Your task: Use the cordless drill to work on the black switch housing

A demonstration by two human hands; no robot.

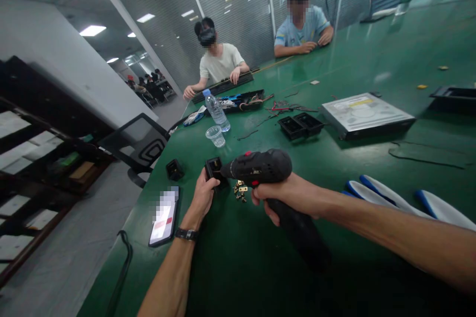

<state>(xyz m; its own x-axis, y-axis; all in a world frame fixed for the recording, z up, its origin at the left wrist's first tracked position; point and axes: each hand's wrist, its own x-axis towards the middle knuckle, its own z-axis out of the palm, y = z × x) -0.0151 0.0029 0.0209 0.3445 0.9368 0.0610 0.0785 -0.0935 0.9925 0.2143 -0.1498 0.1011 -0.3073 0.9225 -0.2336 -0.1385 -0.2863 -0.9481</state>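
My left hand [204, 192] grips a small black plastic box [213, 165] on the green table [230, 267]. My right hand [284, 195] is wrapped round the handle of a black cordless drill [260, 166]. The drill points left, its tip at the box's opening; whether it touches anything inside is too small to tell. Small brass-coloured screws and plates [241, 189] lie just below the drill's front. A second black box [174, 170] stands left of my left hand, above a phone [164, 218] with a lit screen.
Beyond my hands are a clear cup [215, 136], a water bottle [217, 111], black trays [300, 126], a metal disc drive [366, 115] and loose wires [284, 107]. White-blue gloves [394, 200] lie at right. Two people [222, 63] sit across the table.
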